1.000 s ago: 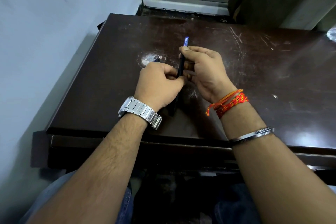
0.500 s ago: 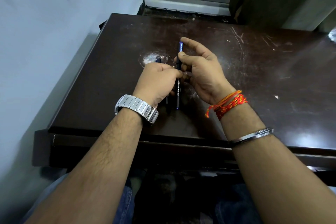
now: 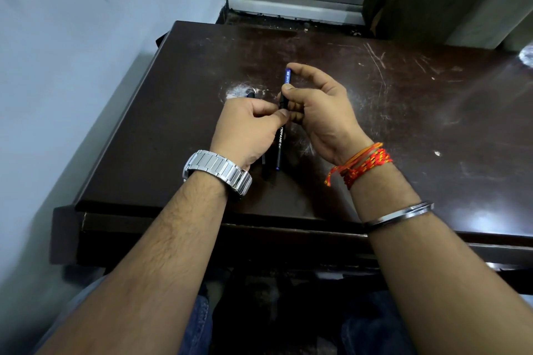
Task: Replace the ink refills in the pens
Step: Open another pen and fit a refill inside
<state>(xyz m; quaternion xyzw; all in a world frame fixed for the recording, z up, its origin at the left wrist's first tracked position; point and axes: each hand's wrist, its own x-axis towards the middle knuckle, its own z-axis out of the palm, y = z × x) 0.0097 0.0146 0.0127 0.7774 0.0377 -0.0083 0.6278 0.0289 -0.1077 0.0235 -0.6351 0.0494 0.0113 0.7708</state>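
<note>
Hands met above a scratched dark tabletop (image 3: 403,112): left hand (image 3: 248,127) and right hand (image 3: 320,106) together pinched one black gel pen (image 3: 280,141). A second dark pen (image 3: 250,94) poked beyond the left fist. Open tabletop lay rightward.

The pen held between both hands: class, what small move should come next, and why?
Probably twist the two halves apart. The right hand pinches the pen near its blue-capped top, the left hand grips its middle, and the barrel looks closed, so the refill inside cannot yet come out.
</note>
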